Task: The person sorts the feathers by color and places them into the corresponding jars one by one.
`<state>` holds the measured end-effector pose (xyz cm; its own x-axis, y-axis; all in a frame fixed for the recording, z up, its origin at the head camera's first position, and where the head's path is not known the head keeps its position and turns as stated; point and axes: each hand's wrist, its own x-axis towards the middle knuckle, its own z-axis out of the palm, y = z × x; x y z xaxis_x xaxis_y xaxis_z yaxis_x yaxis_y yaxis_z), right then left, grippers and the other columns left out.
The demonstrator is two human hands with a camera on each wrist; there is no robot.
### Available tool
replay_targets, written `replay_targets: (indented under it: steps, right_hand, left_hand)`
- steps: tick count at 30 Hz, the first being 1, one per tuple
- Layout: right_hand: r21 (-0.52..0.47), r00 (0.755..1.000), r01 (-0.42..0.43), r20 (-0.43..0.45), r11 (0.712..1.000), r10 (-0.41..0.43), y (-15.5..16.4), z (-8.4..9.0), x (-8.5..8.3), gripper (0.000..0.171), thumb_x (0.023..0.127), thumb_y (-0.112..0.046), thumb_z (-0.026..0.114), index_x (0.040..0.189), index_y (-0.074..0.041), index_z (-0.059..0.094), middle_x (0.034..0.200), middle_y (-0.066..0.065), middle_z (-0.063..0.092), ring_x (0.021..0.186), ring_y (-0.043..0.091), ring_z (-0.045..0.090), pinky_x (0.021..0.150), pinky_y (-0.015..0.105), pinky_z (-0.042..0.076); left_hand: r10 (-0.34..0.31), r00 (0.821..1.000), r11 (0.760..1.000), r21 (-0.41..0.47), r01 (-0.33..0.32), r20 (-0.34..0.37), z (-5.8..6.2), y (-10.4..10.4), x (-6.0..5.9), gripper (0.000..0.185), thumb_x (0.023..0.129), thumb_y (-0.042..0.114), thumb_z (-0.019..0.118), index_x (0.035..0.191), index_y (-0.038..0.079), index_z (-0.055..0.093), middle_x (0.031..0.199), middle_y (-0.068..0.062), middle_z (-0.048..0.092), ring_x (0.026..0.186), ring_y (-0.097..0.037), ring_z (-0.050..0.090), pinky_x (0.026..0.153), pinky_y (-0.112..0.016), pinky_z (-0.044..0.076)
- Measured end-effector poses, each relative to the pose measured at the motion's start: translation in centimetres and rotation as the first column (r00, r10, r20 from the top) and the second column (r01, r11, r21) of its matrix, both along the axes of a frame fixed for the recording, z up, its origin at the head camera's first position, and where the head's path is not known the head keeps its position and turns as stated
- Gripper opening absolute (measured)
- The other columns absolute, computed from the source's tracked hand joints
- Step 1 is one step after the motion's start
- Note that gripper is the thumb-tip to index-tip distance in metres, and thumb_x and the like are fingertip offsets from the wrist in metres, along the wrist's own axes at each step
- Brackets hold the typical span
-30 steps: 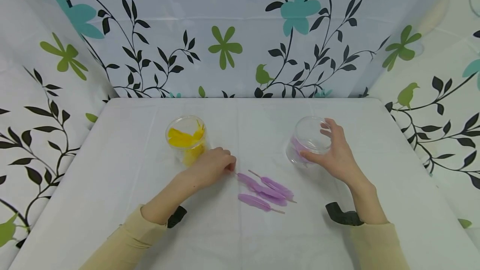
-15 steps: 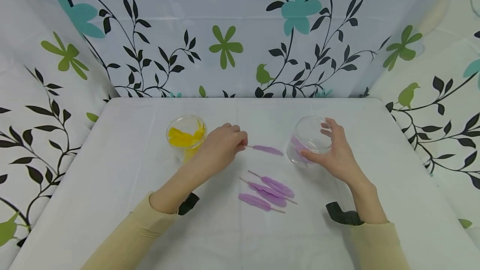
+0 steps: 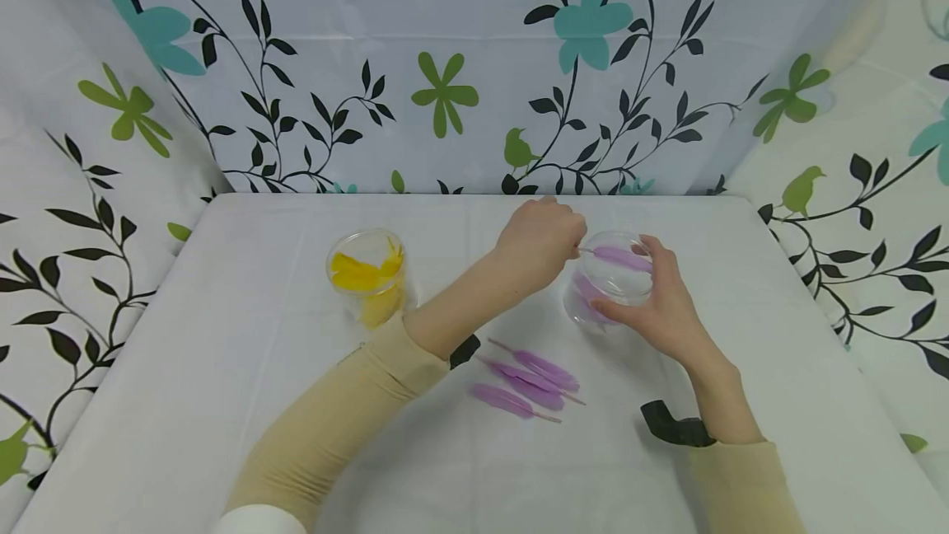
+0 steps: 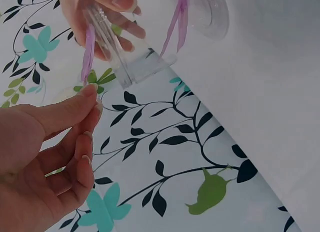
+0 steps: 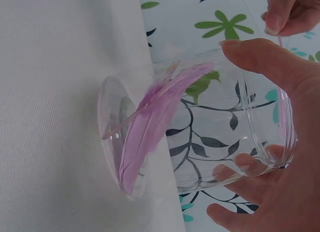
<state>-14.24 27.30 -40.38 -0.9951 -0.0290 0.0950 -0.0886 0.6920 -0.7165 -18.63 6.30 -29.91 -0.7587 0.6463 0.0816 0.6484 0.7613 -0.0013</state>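
Feather (image 3: pixel 621 257) (purple) hung over the clear jar (image 3: pixel 610 278) mouth, right of centre in the head view, pinched by its quill in the left hand (image 3: pixel 539 242); the right hand (image 3: pixel 660 303) clasped the tilted jar.

Left wrist view: fingertips (image 4: pixel 90 91) barely held the quill, so a slip seemed possible.

Right wrist view: feathers inside (image 5: pixel 150 127) lay near the base; further tilt could spill them.

A table (image 3: pixel 222 402) covered in a plain white cloth is closed in at the back and on both sides by white curtains (image 3: pixel 415 39) printed with black vines, teal and green flowers and small green birds (the fold lines show), all under soft, even light.
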Motion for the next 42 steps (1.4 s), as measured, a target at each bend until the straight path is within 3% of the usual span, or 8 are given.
replay_targets:
  steps: [6,13,18,24,30,34,38,42]
  right_hand:
    - [-0.004,1.000,-0.019,-0.021,1.000,0.018,-0.1,-0.1,-0.1,0.110,0.078,-0.043,0.084,0.158,-0.014,0.014,0.153,0.021,0.031,0.141,0.041,0.037,0.107,0.071,0.033]
    - [-0.014,0.999,-0.024,-0.035,1.000,0.023,0.0,-0.2,-0.1,0.111,0.077,-0.039,0.086,0.158,-0.012,0.015,0.153,0.022,0.031,0.140,0.042,0.038,0.107,0.071,0.032]
    - [-0.013,0.999,-0.027,-0.033,1.000,0.026,-0.1,-0.3,-0.1,0.110,0.078,-0.039,0.086,0.157,-0.010,0.016,0.152,0.022,0.032,0.140,0.042,0.038,0.108,0.071,0.031]
    - [0.005,0.999,-0.026,-0.032,1.000,0.026,0.0,-0.1,-0.1,0.110,0.078,-0.039,0.085,0.157,-0.011,0.015,0.152,0.022,0.031,0.140,0.041,0.038,0.106,0.072,0.032]
    - [0.007,1.000,-0.021,-0.012,1.000,0.021,0.0,0.1,0.0,0.112,0.078,-0.041,0.085,0.158,-0.012,0.013,0.153,0.022,0.030,0.141,0.042,0.037,0.105,0.074,0.032]
    - [0.008,1.000,-0.012,-0.008,1.000,0.012,0.1,0.2,0.0,0.112,0.078,-0.042,0.085,0.158,-0.014,0.012,0.154,0.020,0.031,0.142,0.041,0.036,0.105,0.074,0.032]
    - [0.010,1.000,-0.015,-0.007,1.000,0.015,0.1,0.1,0.0,0.112,0.078,-0.042,0.084,0.159,-0.014,0.012,0.154,0.019,0.031,0.142,0.040,0.036,0.106,0.073,0.032]
    - [0.006,1.000,-0.018,-0.008,1.000,0.018,0.0,0.0,-0.1,0.112,0.078,-0.042,0.085,0.159,-0.015,0.012,0.154,0.019,0.031,0.142,0.040,0.036,0.106,0.073,0.031]
  left_hand:
    - [-0.024,1.000,0.990,-0.139,0.024,-0.005,-0.6,2.7,-0.9,0.020,0.097,0.021,0.067,0.116,0.019,0.070,0.107,0.004,0.073,0.101,-0.018,0.060,0.096,-0.034,0.052]
    - [-0.036,0.998,0.979,-0.197,0.045,0.049,-1.6,4.9,-1.7,0.031,0.093,0.034,0.072,0.121,0.022,0.070,0.114,0.005,0.071,0.107,-0.019,0.058,0.097,-0.034,0.051]
    - [-0.037,0.996,0.978,-0.202,0.053,0.082,-2.2,4.7,-1.8,0.033,0.096,0.039,0.065,0.125,0.023,0.069,0.121,0.000,0.065,0.114,-0.022,0.051,0.100,-0.033,0.049]
    - [-0.112,0.988,0.992,-0.043,0.117,0.111,-2.5,2.5,-1.5,0.026,0.100,0.034,0.059,0.119,0.024,0.074,0.118,-0.002,0.060,0.111,-0.021,0.045,0.096,-0.030,0.047]
    - [-0.147,0.969,0.982,0.146,0.119,0.197,-3.1,-1.2,-0.7,0.034,0.100,0.022,0.062,0.134,0.020,0.061,0.119,-0.002,0.061,0.112,-0.019,0.053,0.096,-0.027,0.048]
    - [-0.132,0.932,0.988,0.121,0.096,0.337,-4.7,-3.6,0.0,0.030,0.099,0.015,0.063,0.128,0.013,0.063,0.111,-0.004,0.067,0.106,-0.020,0.060,0.094,-0.031,0.050]
    - [-0.112,0.897,0.993,0.024,0.113,0.428,-7.4,-5.9,0.8,0.020,0.096,0.014,0.067,0.115,0.007,0.069,0.104,-0.005,0.069,0.099,-0.021,0.062,0.094,-0.033,0.050]
    - [-0.108,0.895,0.993,0.009,0.116,0.432,-9.8,-7.7,1.8,0.010,0.093,0.010,0.069,0.102,0.006,0.070,0.094,-0.004,0.065,0.091,-0.021,0.059,0.088,-0.034,0.050]
